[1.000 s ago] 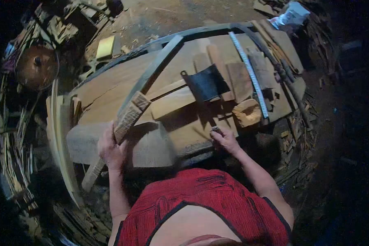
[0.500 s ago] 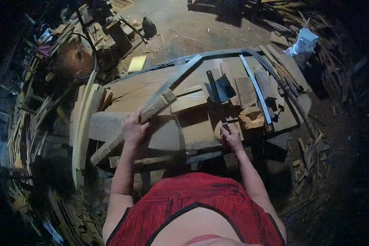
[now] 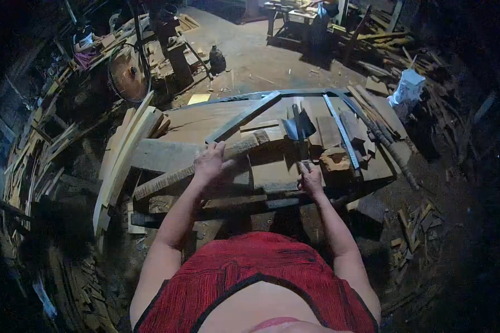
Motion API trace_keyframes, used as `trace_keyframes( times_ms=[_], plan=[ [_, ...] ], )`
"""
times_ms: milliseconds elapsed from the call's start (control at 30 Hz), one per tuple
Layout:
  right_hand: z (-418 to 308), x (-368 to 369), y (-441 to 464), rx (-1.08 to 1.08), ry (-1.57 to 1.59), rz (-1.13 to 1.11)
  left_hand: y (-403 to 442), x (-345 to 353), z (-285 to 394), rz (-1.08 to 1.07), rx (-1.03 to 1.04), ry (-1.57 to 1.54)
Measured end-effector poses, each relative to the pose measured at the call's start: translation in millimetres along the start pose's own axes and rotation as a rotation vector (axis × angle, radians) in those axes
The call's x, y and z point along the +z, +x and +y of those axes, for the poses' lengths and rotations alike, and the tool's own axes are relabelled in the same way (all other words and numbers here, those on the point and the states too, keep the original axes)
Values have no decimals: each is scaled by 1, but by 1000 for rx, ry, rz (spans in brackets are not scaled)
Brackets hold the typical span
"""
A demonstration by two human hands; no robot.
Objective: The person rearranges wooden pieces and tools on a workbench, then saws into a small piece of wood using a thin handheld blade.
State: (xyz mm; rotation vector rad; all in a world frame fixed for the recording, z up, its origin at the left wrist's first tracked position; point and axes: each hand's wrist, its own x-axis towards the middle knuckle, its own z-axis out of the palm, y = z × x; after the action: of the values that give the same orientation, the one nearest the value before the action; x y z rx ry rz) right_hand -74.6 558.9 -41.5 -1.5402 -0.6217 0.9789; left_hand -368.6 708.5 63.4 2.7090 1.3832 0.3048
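Observation:
My left hand (image 3: pixel 210 164) is wrapped round a long, rough-faced wooden bar (image 3: pixel 166 182), which slants across the near side of the workbench (image 3: pixel 183 123). My right hand (image 3: pixel 310 180) is closed on the handle of a long dark blade that looks like a machete (image 3: pixel 300 133), its far end pointing away from me. Beneath the blade lies a curved dark sheet (image 3: pixel 307 126). Just right of it sits a rough orange-brown wood chunk (image 3: pixel 335 160). A grey straight bar (image 3: pixel 244 116) lies beyond my left hand.
Pale strips (image 3: pixel 129 144) lean at the bench's left end. A white ruler-like strip (image 3: pixel 341 130) lies on the right. Scrap wood heaps (image 3: pixel 419 236) flank the bench. A round rusty disc (image 3: pixel 129 73) and a white bag (image 3: pixel 409 86) stand farther back.
The view has tipped up, showing more floor at the back. My left hand has moved right with the wooden bar, which slants less. My right hand keeps hold of the machete.

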Motion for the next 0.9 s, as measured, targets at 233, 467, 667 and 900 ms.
trace_keyframes(
  times_ms=[233, 467, 667, 900],
  plan=[
    [-74, 37, -38, -347, -78, -11, 29, 3, 9, -110, -54, 32],
    [-100, 84, -57, -759, -944, 109, 31, -18, 43, -136, -96, -129],
    [-104, 99, -54, -724, -1120, -26, 27, -34, 52, -84, -161, -111],
    [-95, 108, -42, -533, -1078, 4, 32, -18, 45, -45, -217, -253]
  ],
)
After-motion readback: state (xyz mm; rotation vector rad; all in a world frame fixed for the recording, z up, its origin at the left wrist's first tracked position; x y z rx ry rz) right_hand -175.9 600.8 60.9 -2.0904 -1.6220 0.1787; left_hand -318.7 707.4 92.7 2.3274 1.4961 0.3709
